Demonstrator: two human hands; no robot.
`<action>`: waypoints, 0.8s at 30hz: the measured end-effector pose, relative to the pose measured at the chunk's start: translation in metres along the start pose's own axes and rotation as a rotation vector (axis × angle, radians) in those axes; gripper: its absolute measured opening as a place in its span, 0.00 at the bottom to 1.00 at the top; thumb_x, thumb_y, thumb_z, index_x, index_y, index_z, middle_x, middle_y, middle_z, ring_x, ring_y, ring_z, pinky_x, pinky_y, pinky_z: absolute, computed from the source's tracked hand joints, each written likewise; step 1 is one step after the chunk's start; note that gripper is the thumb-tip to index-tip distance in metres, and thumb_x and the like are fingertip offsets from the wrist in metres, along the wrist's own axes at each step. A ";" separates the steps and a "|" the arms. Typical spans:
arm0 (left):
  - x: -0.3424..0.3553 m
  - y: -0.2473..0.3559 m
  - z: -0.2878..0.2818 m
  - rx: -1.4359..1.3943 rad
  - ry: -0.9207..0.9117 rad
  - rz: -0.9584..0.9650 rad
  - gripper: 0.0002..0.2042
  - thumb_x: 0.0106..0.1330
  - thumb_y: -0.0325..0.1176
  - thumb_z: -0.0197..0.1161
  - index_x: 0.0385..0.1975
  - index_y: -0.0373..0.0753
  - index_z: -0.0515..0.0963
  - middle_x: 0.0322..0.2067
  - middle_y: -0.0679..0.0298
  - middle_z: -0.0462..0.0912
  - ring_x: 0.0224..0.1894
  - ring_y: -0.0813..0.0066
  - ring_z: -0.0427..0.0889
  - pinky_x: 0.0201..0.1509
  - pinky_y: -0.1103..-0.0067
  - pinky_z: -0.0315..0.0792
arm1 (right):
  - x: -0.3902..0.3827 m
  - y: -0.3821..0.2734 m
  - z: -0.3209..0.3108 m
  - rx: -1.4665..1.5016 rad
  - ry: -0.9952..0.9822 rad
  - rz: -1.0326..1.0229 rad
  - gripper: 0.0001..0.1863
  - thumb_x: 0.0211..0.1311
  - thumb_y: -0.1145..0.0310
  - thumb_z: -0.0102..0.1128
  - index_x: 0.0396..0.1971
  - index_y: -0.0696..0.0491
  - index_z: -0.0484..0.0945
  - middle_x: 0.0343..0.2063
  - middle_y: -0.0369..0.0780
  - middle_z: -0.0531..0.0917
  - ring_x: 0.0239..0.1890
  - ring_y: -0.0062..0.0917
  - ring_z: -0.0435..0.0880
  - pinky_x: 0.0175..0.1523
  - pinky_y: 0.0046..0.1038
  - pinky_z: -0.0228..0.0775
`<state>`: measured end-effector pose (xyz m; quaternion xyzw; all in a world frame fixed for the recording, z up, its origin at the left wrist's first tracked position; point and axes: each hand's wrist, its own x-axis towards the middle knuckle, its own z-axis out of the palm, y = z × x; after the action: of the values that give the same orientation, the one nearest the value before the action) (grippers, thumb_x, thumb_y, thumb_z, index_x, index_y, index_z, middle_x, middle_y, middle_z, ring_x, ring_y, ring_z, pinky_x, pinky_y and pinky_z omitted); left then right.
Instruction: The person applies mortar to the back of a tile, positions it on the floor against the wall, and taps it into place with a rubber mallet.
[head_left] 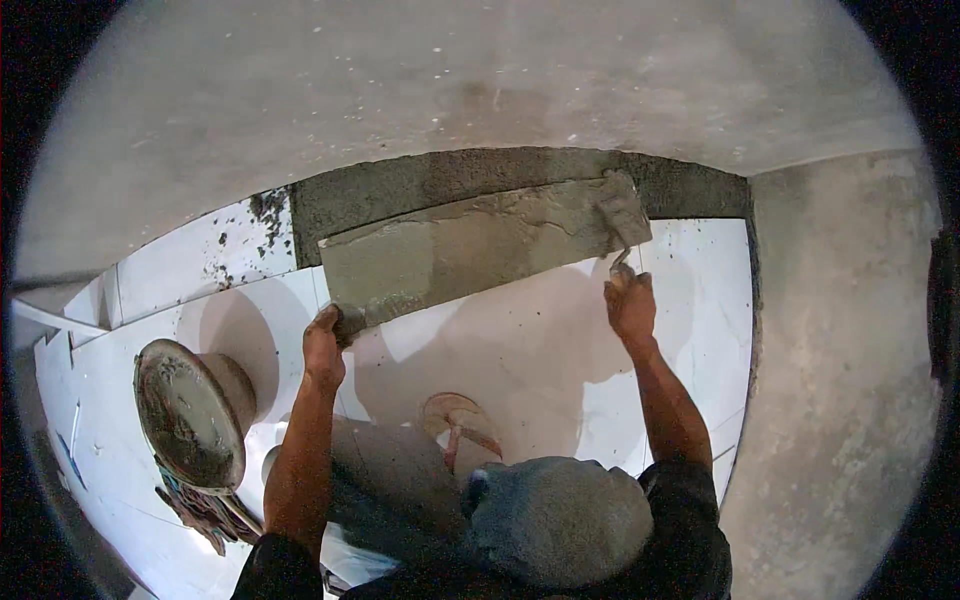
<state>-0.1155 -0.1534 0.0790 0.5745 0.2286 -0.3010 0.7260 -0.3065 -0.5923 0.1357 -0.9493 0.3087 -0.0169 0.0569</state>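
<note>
My left hand (323,348) is closed around the near left corner of a long rectangular tile (480,245), its upward face coated with wet grey mortar. In my right hand (630,303) is the handle of a trowel (622,212); its blade, smeared with mortar, lies on the right end of the tile. The tile slants, its right end farther from me. Behind it runs a strip of dark mortar bed (400,180) along the wall, partly hidden by the tile.
White laid tiles (690,300) cover the floor. To the left sits a bowl-like bucket (190,415) with wet mortar inside, beside a dark crumpled bundle (205,510). A round reddish object (460,420) lies near my bent knee (560,520). Bare grey walls (830,350) stand ahead and right.
</note>
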 end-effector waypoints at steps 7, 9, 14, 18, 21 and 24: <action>-0.006 0.007 0.007 -0.068 -0.025 -0.002 0.13 0.68 0.37 0.48 0.43 0.36 0.74 0.35 0.62 0.80 0.35 0.69 0.78 0.41 0.72 0.72 | 0.029 0.039 0.014 0.022 0.047 0.039 0.20 0.55 0.60 0.60 0.45 0.53 0.72 0.33 0.51 0.74 0.39 0.48 0.75 0.41 0.44 0.69; -0.007 0.006 0.004 -0.048 -0.046 0.003 0.12 0.69 0.38 0.48 0.41 0.38 0.75 0.34 0.63 0.80 0.34 0.70 0.78 0.41 0.72 0.70 | 0.050 0.033 -0.008 -0.218 0.059 0.164 0.19 0.56 0.57 0.57 0.42 0.54 0.72 0.39 0.50 0.73 0.40 0.46 0.76 0.40 0.47 0.72; -0.001 0.000 0.001 -0.041 -0.024 -0.030 0.16 0.68 0.38 0.45 0.46 0.35 0.74 0.41 0.63 0.79 0.40 0.71 0.77 0.46 0.73 0.69 | 0.064 0.053 -0.010 -0.281 0.031 0.137 0.19 0.57 0.58 0.56 0.46 0.50 0.71 0.37 0.49 0.73 0.40 0.46 0.75 0.40 0.48 0.72; 0.012 -0.011 -0.009 0.013 0.081 -0.049 0.12 0.69 0.40 0.48 0.40 0.40 0.75 0.33 0.66 0.80 0.33 0.72 0.77 0.39 0.74 0.68 | 0.035 0.022 0.006 -0.114 -0.027 0.051 0.23 0.54 0.61 0.59 0.50 0.53 0.71 0.36 0.53 0.73 0.40 0.48 0.74 0.45 0.45 0.69; 0.003 -0.004 -0.012 0.036 0.004 -0.037 0.13 0.69 0.40 0.48 0.41 0.40 0.75 0.34 0.66 0.80 0.35 0.71 0.79 0.42 0.74 0.69 | 0.012 -0.040 -0.004 -0.020 -0.163 0.056 0.23 0.54 0.61 0.59 0.50 0.53 0.71 0.35 0.52 0.72 0.41 0.48 0.73 0.45 0.46 0.67; -0.002 0.002 0.002 -0.046 0.049 -0.039 0.13 0.69 0.40 0.47 0.41 0.40 0.75 0.34 0.65 0.80 0.36 0.70 0.79 0.41 0.74 0.69 | -0.003 -0.060 -0.008 0.055 -0.174 -0.017 0.24 0.54 0.59 0.59 0.50 0.52 0.69 0.37 0.50 0.72 0.42 0.46 0.74 0.44 0.45 0.69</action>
<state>-0.1160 -0.1547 0.0824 0.5602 0.2641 -0.2956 0.7274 -0.2741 -0.5432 0.1504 -0.9478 0.2940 0.0564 0.1094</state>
